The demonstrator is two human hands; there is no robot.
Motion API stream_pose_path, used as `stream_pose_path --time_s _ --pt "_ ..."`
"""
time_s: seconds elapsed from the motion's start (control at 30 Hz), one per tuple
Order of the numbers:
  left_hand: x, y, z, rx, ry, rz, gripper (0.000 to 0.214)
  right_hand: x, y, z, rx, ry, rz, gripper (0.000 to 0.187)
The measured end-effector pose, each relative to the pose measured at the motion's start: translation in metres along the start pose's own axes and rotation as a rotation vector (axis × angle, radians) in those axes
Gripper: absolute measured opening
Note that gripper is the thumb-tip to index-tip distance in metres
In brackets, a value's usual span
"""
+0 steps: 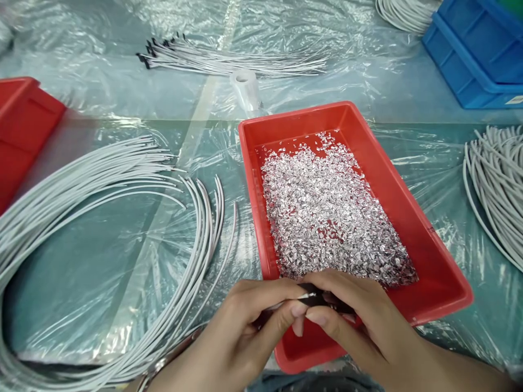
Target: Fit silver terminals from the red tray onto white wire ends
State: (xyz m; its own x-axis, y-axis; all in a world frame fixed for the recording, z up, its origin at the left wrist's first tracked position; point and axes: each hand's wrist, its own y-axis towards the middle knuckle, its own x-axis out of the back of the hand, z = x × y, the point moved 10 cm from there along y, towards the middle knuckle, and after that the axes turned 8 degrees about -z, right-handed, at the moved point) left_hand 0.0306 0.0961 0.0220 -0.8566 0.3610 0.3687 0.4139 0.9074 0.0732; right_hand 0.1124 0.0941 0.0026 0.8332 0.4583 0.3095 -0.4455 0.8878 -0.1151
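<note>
Both my hands meet over the near edge of a red tray [408, 201], fingertips almost touching. With thumb and forefinger, my left hand [253, 321] pinches what looks like the end of a white cable [303, 295]. My right hand [363, 316] grips a small black connector-like piece [314, 294] against that end. Fingers cover most of both pieces, so how far they are joined cannot be seen. Beneath and beyond the hands, many tiny silvery foil-like bits [322, 212] lie spread over the tray's bottom.
A big loop of white cables [93, 174] lies at left, beside a red bin [24, 130]. White cables with black ends [245, 61] and a clear film roll [246, 90] lie beyond the tray. Blue crates [469, 60] and coiled cables [498, 179] are at right. Plastic film covers the table.
</note>
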Motion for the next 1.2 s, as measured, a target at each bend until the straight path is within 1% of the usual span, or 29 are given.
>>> stream_pose_path --time_s 0.13,0.33,0.5,0.6,0.67,0.77,0.83,0.9,0.97,1.0,1.03,1.1,1.2 --pt "-0.001 0.000 0.001 0.005 0.017 0.012 0.017 -0.001 0.001 0.001 0.005 0.006 -0.001 0.011" --pt "-0.005 0.000 -0.001 0.021 0.023 0.066 0.024 -0.002 0.002 0.003 0.008 0.023 0.001 0.013" --pt "-0.009 -0.004 0.006 0.107 -0.019 0.114 0.023 0.001 0.000 0.003 0.027 0.026 -0.024 0.015" --pt "-0.011 -0.005 0.010 0.163 -0.069 0.136 0.026 0.004 -0.002 -0.001 0.005 0.018 -0.035 0.016" --pt "-0.011 -0.004 0.011 0.186 -0.106 0.144 0.028 0.008 -0.004 -0.003 0.001 0.034 -0.074 0.016" --pt "-0.013 -0.004 0.012 0.207 -0.141 0.152 0.030 0.021 -0.006 0.000 0.044 0.026 -0.209 0.021" --pt "-0.013 -0.005 0.012 0.214 -0.141 0.148 0.029 0.030 -0.010 0.005 0.113 -0.069 -0.314 0.022" --pt "-0.013 -0.005 0.013 0.210 -0.129 0.147 0.029 0.031 -0.017 0.017 0.245 -0.242 -0.368 0.024" --pt "-0.015 -0.006 0.011 0.197 -0.126 0.156 0.028 0.023 -0.028 0.038 0.474 -0.467 -0.386 0.030" --pt "-0.015 -0.006 0.011 0.191 -0.127 0.158 0.028 0.017 -0.034 0.047 0.592 -0.574 -0.398 0.031" --pt "-0.015 -0.006 0.010 0.188 -0.128 0.158 0.028 0.011 -0.040 0.055 0.680 -0.667 -0.415 0.029" --pt "-0.015 -0.006 0.011 0.190 -0.128 0.157 0.028 0.007 -0.044 0.062 0.739 -0.796 -0.482 0.022" --pt "-0.016 -0.007 0.012 0.189 -0.112 0.169 0.028 0.008 -0.046 0.072 0.770 -0.874 -0.613 0.017"
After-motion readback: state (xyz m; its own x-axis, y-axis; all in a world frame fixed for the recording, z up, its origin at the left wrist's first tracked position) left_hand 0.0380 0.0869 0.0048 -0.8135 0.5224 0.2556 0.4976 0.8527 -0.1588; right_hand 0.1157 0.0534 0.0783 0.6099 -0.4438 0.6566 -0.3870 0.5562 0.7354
